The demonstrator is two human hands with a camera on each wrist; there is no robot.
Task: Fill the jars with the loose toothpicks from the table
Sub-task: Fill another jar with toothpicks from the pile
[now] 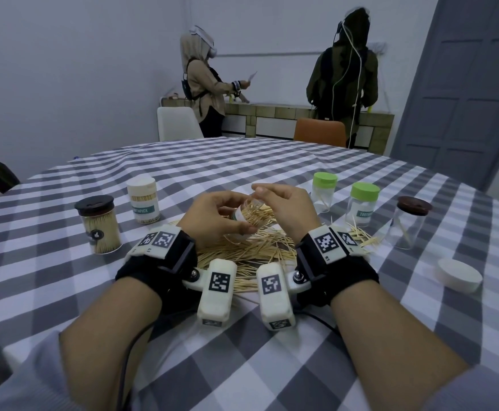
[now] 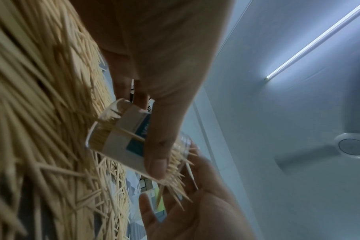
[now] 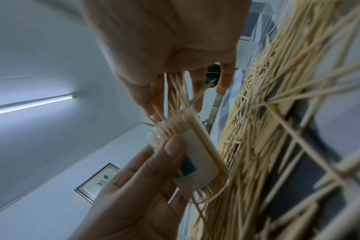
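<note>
Loose toothpicks (image 1: 242,256) lay heaped on the table (image 1: 272,173) beneath a tilted jar (image 1: 243,222), which was gripped by the left hand (image 1: 212,221). Protruding sticks were met by the straight-fingered right hand (image 1: 289,209); they would best be tapped level before more were added.

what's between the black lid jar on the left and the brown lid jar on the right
In the head view, both hands, the held jar and the toothpick pile lie between them.
</note>
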